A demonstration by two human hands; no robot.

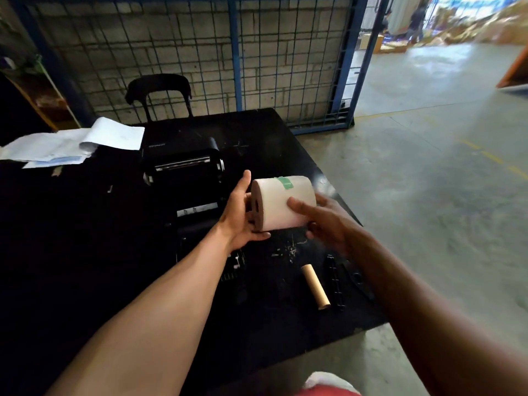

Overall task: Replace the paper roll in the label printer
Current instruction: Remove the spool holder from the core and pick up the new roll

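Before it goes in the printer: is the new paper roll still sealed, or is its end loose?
Sealed: green tape lies across the paper roll, and no loose end shows.

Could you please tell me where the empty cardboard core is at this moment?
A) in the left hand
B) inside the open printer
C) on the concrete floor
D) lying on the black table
D: the cardboard core lies on the black table beside a black plastic spindle, while the left hand and right hand hold the white paper roll.
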